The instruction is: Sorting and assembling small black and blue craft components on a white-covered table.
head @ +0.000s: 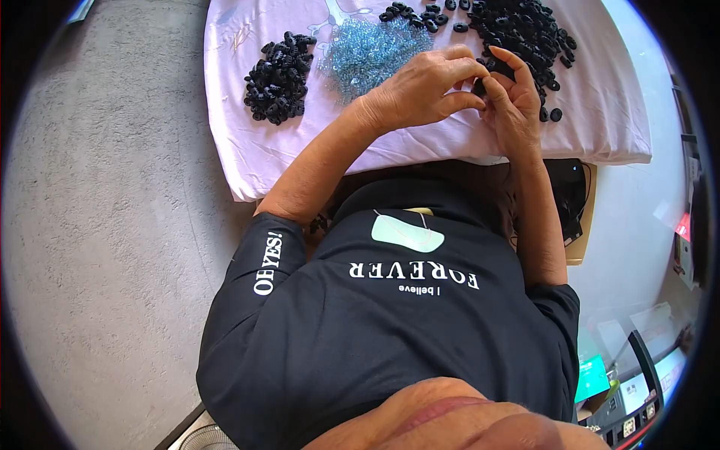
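Note:
My left hand (430,87) and my right hand (514,104) meet above the near right part of a cloth-covered table (388,146). Between their fingertips is a small black part (479,88), mostly hidden by the fingers. My right thumb and curled fingers close on it, while the right index finger stands raised. The left thumb and fingers come together at its left side; their exact hold is hidden. Beyond my right hand spreads a large heap of small black oval parts (517,28). Left of my left hand lies a heap of shiny, translucent bluish pieces (368,53).
A smaller pile of black ribbed parts (278,79) sits at the table's left. Several loose black ovals (430,17) lie along the far side. Under the right table edge, a cardboard box (588,225) has a black item (565,188) on it. Concrete floor (112,197) extends to the left.

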A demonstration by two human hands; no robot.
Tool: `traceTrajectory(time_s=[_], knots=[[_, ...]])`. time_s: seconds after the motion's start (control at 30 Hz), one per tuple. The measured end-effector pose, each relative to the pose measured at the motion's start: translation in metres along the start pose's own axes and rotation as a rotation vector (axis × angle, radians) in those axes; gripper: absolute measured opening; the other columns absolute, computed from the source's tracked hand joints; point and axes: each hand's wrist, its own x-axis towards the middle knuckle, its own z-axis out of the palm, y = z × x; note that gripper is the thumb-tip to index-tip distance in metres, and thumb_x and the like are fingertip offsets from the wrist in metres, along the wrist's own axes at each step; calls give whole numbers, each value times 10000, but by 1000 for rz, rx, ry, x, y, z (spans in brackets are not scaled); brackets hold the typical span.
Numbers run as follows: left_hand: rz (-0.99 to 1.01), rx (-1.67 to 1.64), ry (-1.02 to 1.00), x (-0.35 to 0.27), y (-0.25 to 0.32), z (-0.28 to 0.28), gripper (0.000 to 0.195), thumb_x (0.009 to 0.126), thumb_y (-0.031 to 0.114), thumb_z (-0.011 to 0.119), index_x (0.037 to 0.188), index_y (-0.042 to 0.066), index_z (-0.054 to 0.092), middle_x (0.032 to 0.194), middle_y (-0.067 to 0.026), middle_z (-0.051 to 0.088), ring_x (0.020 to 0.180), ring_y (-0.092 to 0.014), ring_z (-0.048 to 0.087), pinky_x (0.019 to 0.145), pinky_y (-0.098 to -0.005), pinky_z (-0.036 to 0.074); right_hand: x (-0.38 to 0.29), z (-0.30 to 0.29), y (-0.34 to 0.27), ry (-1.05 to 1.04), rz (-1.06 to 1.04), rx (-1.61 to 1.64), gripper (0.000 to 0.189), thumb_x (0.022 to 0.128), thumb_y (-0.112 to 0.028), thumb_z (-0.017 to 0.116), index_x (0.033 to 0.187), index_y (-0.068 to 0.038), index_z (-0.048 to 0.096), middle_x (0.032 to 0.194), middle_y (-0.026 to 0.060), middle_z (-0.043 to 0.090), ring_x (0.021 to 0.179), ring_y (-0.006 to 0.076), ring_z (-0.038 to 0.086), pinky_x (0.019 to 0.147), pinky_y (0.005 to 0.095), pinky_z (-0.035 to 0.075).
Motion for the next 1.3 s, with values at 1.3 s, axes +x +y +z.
traceTrajectory(time_s=[1.3], knots=[[-166,335,319,-2,-51,-3,114,826,79,660,921,62,722,875,-129,664,889,-309,640,818,-414,503,3,11,10,505,-351,-157,177,1025,-56,474,1187,16,477,1133,122,581,1037,188,639,890,284,552]])
